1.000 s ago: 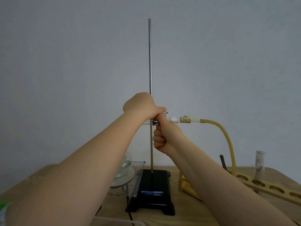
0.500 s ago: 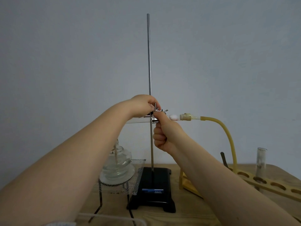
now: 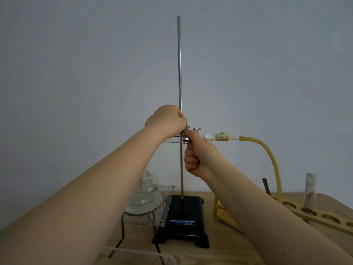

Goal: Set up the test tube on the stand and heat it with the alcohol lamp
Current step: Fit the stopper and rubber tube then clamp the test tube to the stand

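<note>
Fingers: I see my left hand (image 3: 166,121) closed at the clamp (image 3: 188,134) on the stand (image 3: 179,73); my right hand (image 3: 200,157) fisted, pinching it below.
Progress: I judge the test tube (image 3: 172,140) mounted level; heating remains.
Alcohol lamp (image 3: 145,194): unlit, seven o'clock of the clamp; fill unclear.
Rack tube (image 3: 310,190): four o'clock, contents unclear.

Wooden table (image 3: 238,251) under black stand base (image 3: 183,217), wire-mesh tripod (image 3: 147,217), yellow tube rack (image 3: 315,217)
</note>
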Demonstrator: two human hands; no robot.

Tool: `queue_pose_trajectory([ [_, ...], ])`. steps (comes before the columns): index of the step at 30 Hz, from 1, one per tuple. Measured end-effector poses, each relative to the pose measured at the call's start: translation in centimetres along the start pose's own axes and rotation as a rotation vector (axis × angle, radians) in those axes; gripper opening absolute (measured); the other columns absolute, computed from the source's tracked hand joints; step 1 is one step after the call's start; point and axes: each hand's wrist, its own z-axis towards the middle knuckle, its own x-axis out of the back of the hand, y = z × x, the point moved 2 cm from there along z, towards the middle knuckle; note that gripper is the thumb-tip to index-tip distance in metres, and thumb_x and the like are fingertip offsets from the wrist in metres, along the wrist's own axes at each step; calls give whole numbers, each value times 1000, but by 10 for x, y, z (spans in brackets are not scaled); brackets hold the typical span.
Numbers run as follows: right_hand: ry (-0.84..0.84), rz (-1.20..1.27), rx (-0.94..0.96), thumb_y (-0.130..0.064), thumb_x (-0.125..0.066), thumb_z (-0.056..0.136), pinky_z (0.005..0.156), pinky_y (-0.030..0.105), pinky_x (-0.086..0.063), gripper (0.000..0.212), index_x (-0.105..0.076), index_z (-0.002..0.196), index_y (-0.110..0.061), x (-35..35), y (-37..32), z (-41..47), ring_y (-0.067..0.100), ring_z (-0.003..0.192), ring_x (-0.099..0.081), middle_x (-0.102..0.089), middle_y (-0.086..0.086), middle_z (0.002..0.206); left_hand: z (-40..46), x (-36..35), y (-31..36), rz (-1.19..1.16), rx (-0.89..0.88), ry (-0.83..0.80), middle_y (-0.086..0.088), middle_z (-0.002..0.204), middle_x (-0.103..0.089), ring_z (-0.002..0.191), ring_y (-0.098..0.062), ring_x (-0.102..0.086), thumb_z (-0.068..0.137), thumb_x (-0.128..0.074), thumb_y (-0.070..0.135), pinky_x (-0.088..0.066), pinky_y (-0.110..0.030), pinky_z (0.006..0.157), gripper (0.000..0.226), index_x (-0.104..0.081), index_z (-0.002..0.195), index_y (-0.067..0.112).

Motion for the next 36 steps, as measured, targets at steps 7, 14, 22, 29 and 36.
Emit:
queue_pose_trajectory([
  [7,4,-22,11,-37,-59,86,35,18,-14,45,-30,57,-19,-1,-1,-2,9,35,-16,-20,-6,43,2,1,8,228,134,-31,3,60,-50,58,-16,-50,70,-63,57,-31,-24,51,42,-54,64,17],
  [14,0,-28,13,-37,-59,86,37,19,-13,46,-29,57,-19,0,0,-1,9,36,-16,-20,-6,43,3,2,14,281,74,-53,2,63,-50,63,-19,-52,75,-64,45,-32,-24,52,29,-58,70,17],
  [22,-7,-24,19,-35,-58,87,36,19,-14,44,-30,57,-19,1,-1,-1,9,36,-16,-20,-6,43,0,0,20,281,60,-42,1,62,-47,58,-18,-46,75,-56,24,-30,-24,50,15,-53,63,16],
  [29,-20,-31,23,-37,-61,84,39,20,-12,47,-28,56,-21,1,0,0,9,38,-15,-19,-6,44,4,1,11,4,-3,-208,-3,80,-62,72,-17,-50,80,-60,11,-47,-29,66,13,-72,84,11],
  [36,-31,-11,24,-35,-59,86,40,20,-11,40,-32,59,-21,0,3,0,9,37,-16,-20,-6,43,-1,1,9,-101,-30,-213,0,89,-64,83,-15,-56,87,-59,8,-48,-25,69,18,-73,99,10],
])
